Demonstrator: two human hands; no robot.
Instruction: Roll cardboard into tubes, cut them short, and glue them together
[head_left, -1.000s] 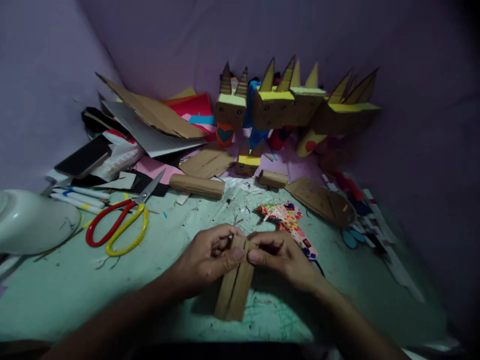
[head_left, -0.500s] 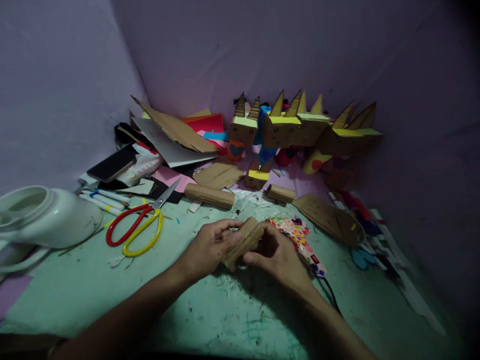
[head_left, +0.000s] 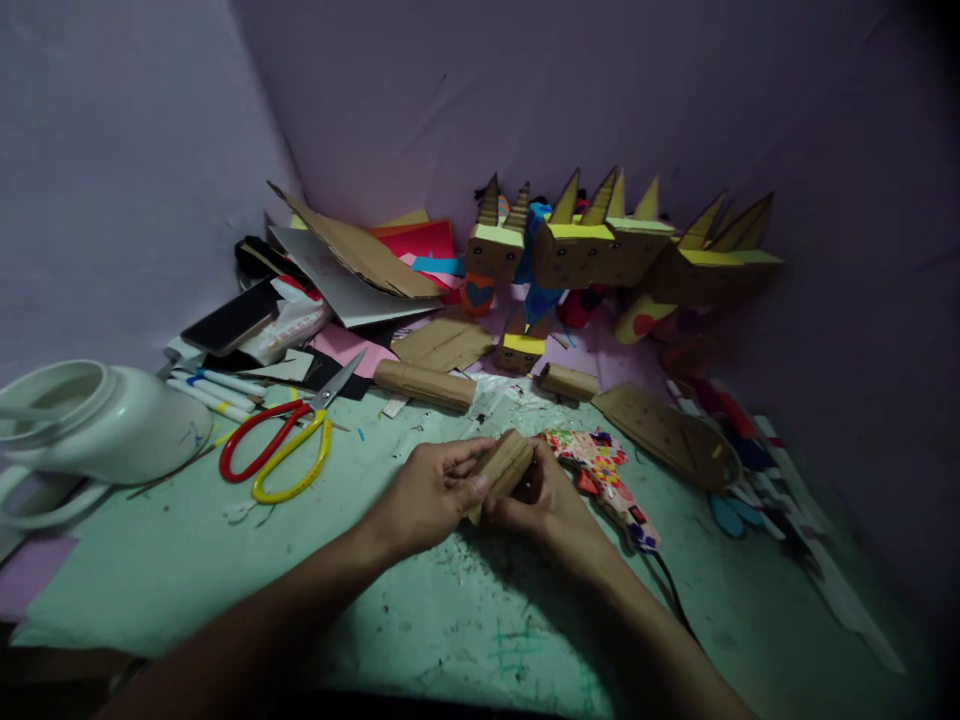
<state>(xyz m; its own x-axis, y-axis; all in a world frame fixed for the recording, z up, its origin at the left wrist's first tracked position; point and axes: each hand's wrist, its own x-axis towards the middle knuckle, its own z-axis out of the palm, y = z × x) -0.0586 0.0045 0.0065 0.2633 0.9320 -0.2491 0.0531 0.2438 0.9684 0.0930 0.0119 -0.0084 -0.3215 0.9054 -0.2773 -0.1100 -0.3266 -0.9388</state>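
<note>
A small folded piece of brown cardboard [head_left: 507,462] is held between my two hands, just above the green table [head_left: 420,620]. My left hand [head_left: 435,495] grips its left side, thumb on top. On the other side my right hand [head_left: 551,505] pinches it with thumb and fingers; part of its underside is hidden. Right behind my right hand lies a hot glue gun [head_left: 600,470] with a colourful patterned cover, its black cord running toward me. Red-and-yellow-handled scissors [head_left: 289,440] rest to the left of my left hand.
Cardboard rolls [head_left: 424,384] and a flat cardboard piece [head_left: 660,435] lie behind my hands. Cardboard figures with pointed horns [head_left: 577,255] stand along the back. A white jug [head_left: 150,425] is at left, near several markers [head_left: 214,395]. Paper sheets [head_left: 360,260] are piled behind.
The cardboard piece has turned slightly between my hands, and my left thumb has shifted lower along it. The whole view has moved a little; the other things stay in place.
</note>
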